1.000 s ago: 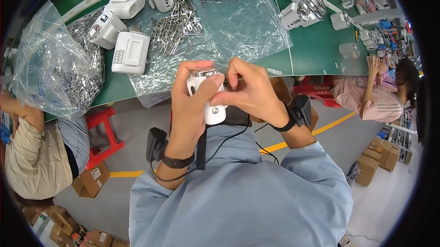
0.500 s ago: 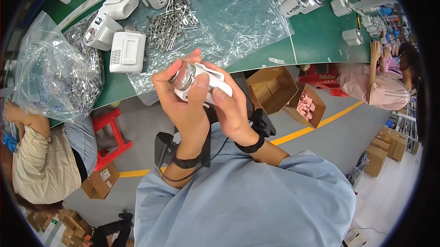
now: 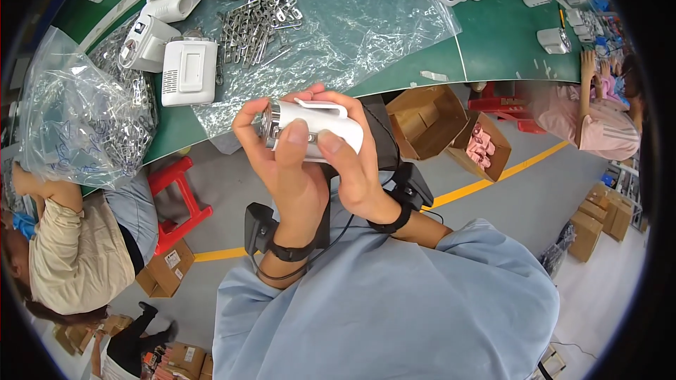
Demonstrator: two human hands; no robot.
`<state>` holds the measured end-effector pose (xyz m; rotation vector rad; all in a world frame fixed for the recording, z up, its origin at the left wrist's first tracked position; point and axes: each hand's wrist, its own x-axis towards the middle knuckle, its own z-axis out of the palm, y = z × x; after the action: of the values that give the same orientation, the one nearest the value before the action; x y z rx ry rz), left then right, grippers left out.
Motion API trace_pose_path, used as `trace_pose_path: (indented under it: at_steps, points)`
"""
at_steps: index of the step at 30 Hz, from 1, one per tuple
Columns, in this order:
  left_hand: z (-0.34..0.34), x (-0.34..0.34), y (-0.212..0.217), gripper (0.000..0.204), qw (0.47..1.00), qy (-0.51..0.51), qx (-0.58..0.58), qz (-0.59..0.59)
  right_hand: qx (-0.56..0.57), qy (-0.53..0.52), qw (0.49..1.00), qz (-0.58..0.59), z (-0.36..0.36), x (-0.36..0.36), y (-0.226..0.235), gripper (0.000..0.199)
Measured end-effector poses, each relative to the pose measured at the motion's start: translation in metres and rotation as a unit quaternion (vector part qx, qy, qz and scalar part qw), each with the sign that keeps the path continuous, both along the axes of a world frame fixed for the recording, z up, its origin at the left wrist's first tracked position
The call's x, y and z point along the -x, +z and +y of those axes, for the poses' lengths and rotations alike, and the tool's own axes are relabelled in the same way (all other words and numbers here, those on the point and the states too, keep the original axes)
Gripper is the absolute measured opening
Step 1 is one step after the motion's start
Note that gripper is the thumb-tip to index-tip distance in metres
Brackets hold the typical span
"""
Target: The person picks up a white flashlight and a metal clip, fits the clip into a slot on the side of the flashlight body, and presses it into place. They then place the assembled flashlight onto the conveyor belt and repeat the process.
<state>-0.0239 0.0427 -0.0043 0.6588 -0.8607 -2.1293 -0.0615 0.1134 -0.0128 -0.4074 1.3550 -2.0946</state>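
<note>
1. The green worktable (image 3: 493, 49) carries a clear plastic sheet (image 3: 366, 21) with a heap of metal clips (image 3: 257, 17) and several white housings (image 3: 189, 71).
2. A white device (image 3: 317, 128) with a clip on its top is held up in front of the table edge, above the floor.
3. The left hand (image 3: 282, 176) grips its lens end, thumb on the body.
4. The right hand (image 3: 355, 176) clasps its other side.

Open brown cartons (image 3: 451, 126) sit on the floor; clear plastic bag (image 3: 70, 126) on green table (image 3: 493, 42).
</note>
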Motion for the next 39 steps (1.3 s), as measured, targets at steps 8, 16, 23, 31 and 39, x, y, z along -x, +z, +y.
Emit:
trace_pose_path:
  at_steps: [8, 16, 23, 31, 39]
  points:
    - [-0.006, -0.005, 0.000, 0.056, 0.995, -0.080, 0.015, 0.060, 0.006, 0.036, 0.997, 0.066, 0.009, 0.007, 0.011, 0.057]
    - [0.001, -0.008, 0.010, 0.070, 0.974, -0.095, 0.172, 0.111, 0.029, -0.047, 0.975, 0.213, 0.003, 0.007, 0.008, 0.056]
    - [-0.006, -0.039, -0.033, 0.045, 0.874, -0.056, 0.427, -0.224, 0.021, 0.127, 0.940, -0.316, 0.032, 0.014, -0.050, 0.044]
    - [-0.004, -0.010, -0.071, 0.027, 0.766, 0.096, 0.570, -0.282, -0.054, 0.195, 0.868, -0.454, -0.002, 0.024, -0.101, 0.046]
    - [0.007, 0.004, -0.069, 0.025, 0.716, 0.111, 0.603, -0.335, -0.081, 0.154, 0.844, -0.507, -0.010, 0.032, -0.096, 0.043]
